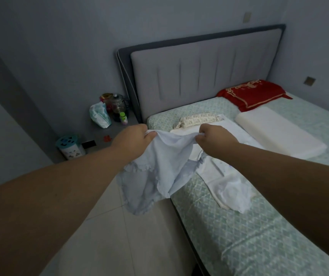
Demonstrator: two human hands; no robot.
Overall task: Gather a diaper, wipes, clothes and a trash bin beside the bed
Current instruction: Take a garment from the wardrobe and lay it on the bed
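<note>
Both hands hold up a pale blue baby garment with frilled edges over the bed's left edge. My left hand grips its top left corner, and my right hand grips its top right corner. The cloth hangs down between my forearms. A white cloth lies flat on the green patterned bed just to the right. A pale package, the diaper or wipes pack, leans on the grey bedside table. A small bin with a teal lid stands on the floor beside that table.
A glass kettle and a small green-capped bottle share the bedside table. On the bed lie a small patterned bolster, a white foam pillow and a red pillow. A grey headboard backs the bed. Pale floor tiles run along the bed's left side.
</note>
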